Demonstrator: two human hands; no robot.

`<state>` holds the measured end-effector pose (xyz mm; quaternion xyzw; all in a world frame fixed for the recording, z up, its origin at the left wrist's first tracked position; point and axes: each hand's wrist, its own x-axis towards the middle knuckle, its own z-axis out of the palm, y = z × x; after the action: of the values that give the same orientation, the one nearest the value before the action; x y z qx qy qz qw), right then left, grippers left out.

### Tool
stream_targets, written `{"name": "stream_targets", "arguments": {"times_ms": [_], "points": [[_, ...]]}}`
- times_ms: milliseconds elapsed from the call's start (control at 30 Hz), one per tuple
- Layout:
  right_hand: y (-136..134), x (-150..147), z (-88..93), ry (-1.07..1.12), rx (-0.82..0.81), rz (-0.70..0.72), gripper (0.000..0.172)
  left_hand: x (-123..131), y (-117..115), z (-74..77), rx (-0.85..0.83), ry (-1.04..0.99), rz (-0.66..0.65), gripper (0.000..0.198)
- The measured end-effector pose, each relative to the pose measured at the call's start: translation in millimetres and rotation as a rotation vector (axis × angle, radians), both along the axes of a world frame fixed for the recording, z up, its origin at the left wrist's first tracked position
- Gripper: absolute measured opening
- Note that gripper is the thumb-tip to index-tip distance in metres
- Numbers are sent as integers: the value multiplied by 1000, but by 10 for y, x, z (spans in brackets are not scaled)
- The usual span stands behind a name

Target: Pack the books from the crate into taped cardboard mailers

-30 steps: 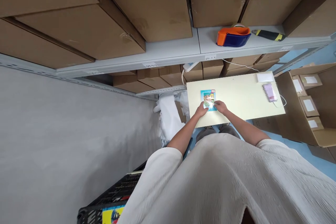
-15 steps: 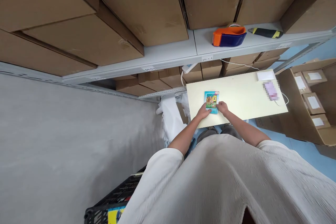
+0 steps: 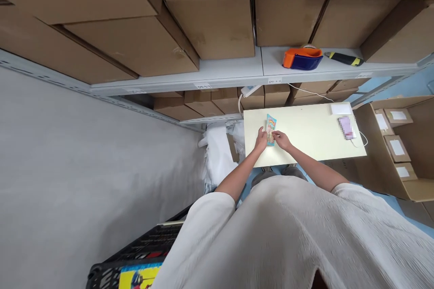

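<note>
A small colourful picture book (image 3: 271,128) with a blue edge is tilted up on its side over the pale yellow table (image 3: 305,133). My left hand (image 3: 261,140) grips its near left edge with the fingers closed. My right hand (image 3: 280,139) pinches its near right corner. Both forearms reach forward from my white shirt.
A pink device (image 3: 346,126) with a white cable and a white pad (image 3: 340,109) lie at the table's right end. An orange and blue tape dispenser (image 3: 301,58) and a black-yellow cutter (image 3: 344,58) rest on the grey shelf among cardboard boxes. Open cartons (image 3: 396,144) stand right; a black crate (image 3: 129,264) sits below left.
The book lay flat on the table under both hands; now it is lifted and turned on edge, seen much narrower. The camera view has shifted slightly.
</note>
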<state>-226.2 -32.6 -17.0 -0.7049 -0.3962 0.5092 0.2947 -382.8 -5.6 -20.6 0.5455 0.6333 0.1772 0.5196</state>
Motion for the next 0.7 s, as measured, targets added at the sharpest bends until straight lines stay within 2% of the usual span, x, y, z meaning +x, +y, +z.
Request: {"name": "stream_targets", "arguments": {"times_ms": [67,133,233,333,400,467,600,700], "points": [[-47,-52,-58,-73,-18,73,14,-205,-7,-27,-44,8,99,78],[-101,-69,-113,-127,-50,124,14,-369,-28,-65,-54,33,139,84],[-157,-60,-167,-163,-77,180,18,-492,-61,-131,-36,58,119,83],[-170,-53,-175,-217,-81,247,23,-497,-77,-183,-17,89,44,77],[-184,-58,-158,-294,-71,323,29,-485,-94,-204,15,139,-43,72],[-231,-64,-135,-417,-41,457,37,-495,-143,-219,67,218,-186,66],[-430,-49,-118,-685,41,892,59,-606,-348,-251,163,391,-644,64],[-536,-10,-163,-787,75,1105,81,-702,-477,-279,184,494,-808,75]]}}
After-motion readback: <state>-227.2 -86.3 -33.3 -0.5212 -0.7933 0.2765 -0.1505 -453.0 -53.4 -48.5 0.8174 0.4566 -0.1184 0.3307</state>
